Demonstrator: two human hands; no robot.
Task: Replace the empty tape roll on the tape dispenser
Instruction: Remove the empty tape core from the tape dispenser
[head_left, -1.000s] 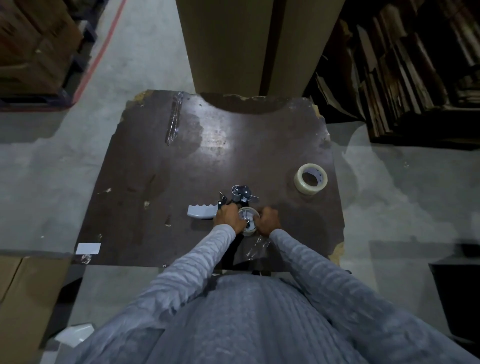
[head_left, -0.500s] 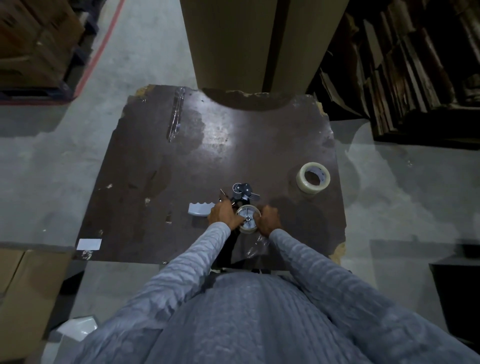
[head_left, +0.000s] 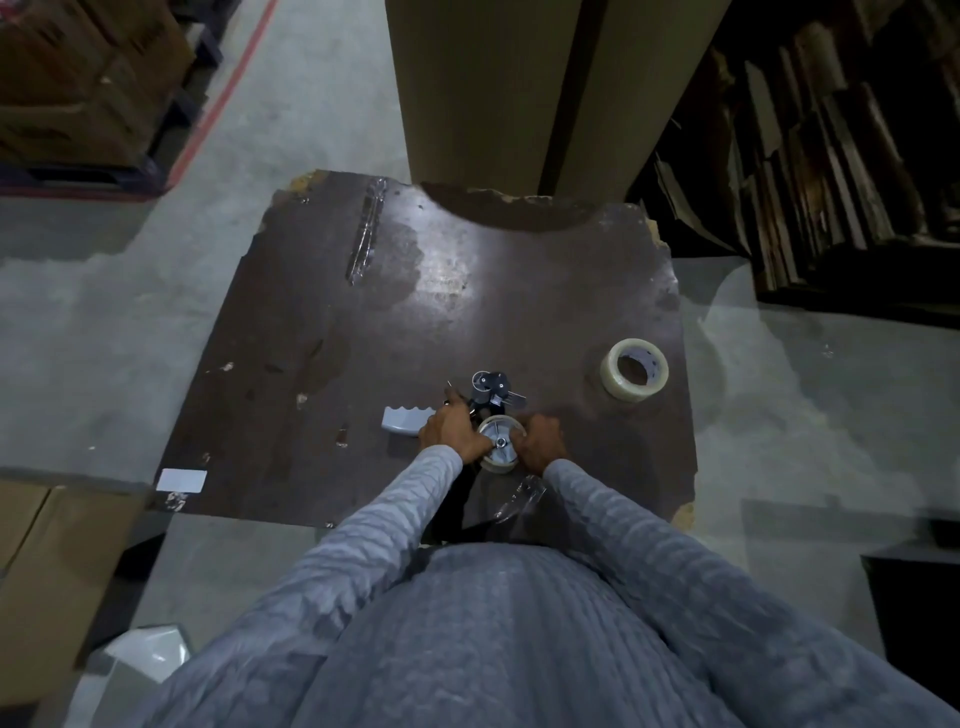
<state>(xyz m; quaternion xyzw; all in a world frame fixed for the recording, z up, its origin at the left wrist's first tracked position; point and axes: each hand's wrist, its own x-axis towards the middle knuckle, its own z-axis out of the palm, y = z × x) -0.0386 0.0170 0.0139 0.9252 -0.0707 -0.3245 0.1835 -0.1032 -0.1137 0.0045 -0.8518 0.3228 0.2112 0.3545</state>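
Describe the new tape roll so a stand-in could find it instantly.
On the dark brown table, look toward its right edge, away from both hands. The new tape roll lies there alone on its side, a thick pale ring, unlike the thin empty roll on the tape dispenser.

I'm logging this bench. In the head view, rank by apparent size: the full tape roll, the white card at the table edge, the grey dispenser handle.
1. full tape roll
2 and 3. white card and grey dispenser handle look about alike; too close to rank.
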